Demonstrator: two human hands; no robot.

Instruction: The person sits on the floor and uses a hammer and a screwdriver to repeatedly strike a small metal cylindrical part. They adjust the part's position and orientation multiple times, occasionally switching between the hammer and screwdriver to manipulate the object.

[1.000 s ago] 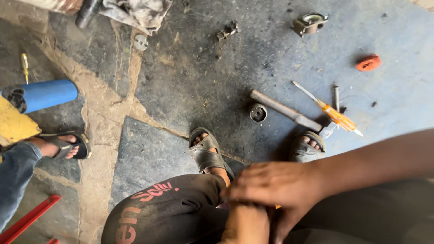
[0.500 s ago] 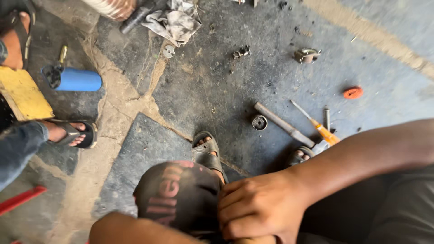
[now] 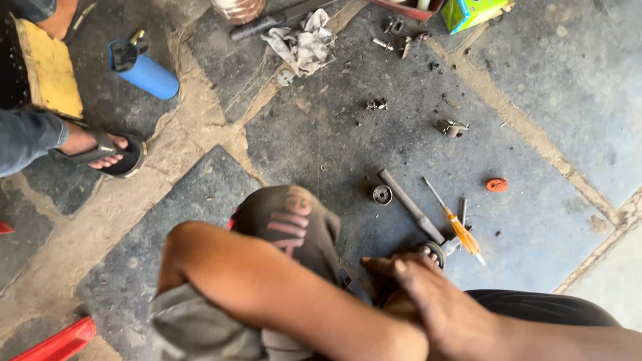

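Observation:
I sit over a stone floor with my knee (image 3: 287, 224) in dark printed cloth below me. My left arm (image 3: 267, 287) crosses the bottom of the view, and its hand is mostly hidden. My right hand (image 3: 431, 301) lies over my left wrist, fingers wrapped across it. Just beyond my fingers are a dark metal ring (image 3: 433, 251), an orange-handled screwdriver (image 3: 460, 230) and a long grey metal bar (image 3: 409, 204). A small round bearing (image 3: 382, 194) sits beside the bar.
An orange disc (image 3: 496, 185) and a small metal part (image 3: 451, 127) lie farther right. A blue cylinder (image 3: 147, 72), a dirty rag (image 3: 304, 43) and a yellow board (image 3: 47, 67) are at the top. Another person's sandalled foot (image 3: 107, 154) stands at left. A red bar (image 3: 60, 341) is at bottom left.
The view has swung up and left, showing more floor at the top. My left arm has risen across the knee, and my clasped hands have shifted right and lower in view.

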